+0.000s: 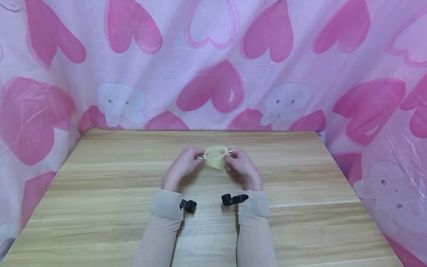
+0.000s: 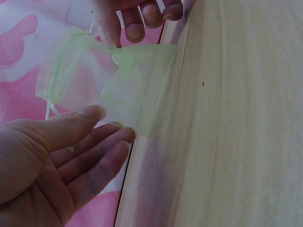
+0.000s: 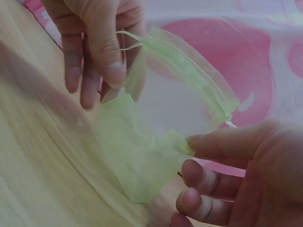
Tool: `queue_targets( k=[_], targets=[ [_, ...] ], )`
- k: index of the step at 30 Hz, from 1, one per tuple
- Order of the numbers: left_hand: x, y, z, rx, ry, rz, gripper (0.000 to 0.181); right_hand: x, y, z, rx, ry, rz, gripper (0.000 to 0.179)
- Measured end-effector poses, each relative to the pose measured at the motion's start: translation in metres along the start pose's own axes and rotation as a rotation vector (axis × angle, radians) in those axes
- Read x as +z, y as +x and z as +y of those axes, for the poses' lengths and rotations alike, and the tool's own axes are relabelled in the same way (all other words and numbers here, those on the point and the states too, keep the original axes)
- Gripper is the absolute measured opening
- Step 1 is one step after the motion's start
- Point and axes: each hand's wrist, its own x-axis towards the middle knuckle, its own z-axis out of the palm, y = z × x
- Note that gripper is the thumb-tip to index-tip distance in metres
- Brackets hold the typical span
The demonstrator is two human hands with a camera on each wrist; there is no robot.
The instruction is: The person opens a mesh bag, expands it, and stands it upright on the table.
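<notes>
A small sheer pale yellow-green drawstring bag [image 1: 216, 163] hangs between the two hands above the table, its mouth spread wide. My left hand [image 1: 187, 163] pinches one side of the mouth between thumb and fingers. On the opposite side my right hand [image 1: 242, 165] pinches the fabric with thumb and forefinger, the other fingers loosely bent, as the right wrist view shows. White drawstrings [image 1: 231, 150] stick out at both ends of the rim. Through the thin mesh of the bag [image 3: 142, 156], nothing can be seen inside in the right wrist view.
A wood-grain table [image 1: 310, 222] lies under both forearms. Behind it and at both sides hangs a pink curtain [image 1: 166, 74] printed with hearts and elephants. Black camera mounts [image 1: 233, 199] sit at the wrists, over beige sleeves [image 1: 161, 226].
</notes>
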Motion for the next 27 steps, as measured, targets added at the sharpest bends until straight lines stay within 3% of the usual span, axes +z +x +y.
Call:
queue_targets(
  k=[6, 14, 22, 27],
  targets=[
    [0.000, -0.001, 0.002, -0.045, -0.022, -0.054, 0.031, -0.004, -0.002, 0.003, -0.020, 0.038, -0.012, 0.032],
    [-0.004, -0.006, 0.006, -0.090, -0.030, -0.104, 0.039, -0.008, -0.003, 0.004, 0.037, 0.064, -0.034, 0.027],
    [-0.011, -0.008, 0.006, -0.101, -0.044, -0.144, 0.048, -0.021, -0.009, 0.003, 0.042, 0.010, -0.012, 0.044],
    [-0.023, -0.015, 0.008, -0.123, -0.064, -0.154, 0.052, -0.036, -0.020, -0.002, 0.001, -0.082, 0.033, 0.046]
  ],
)
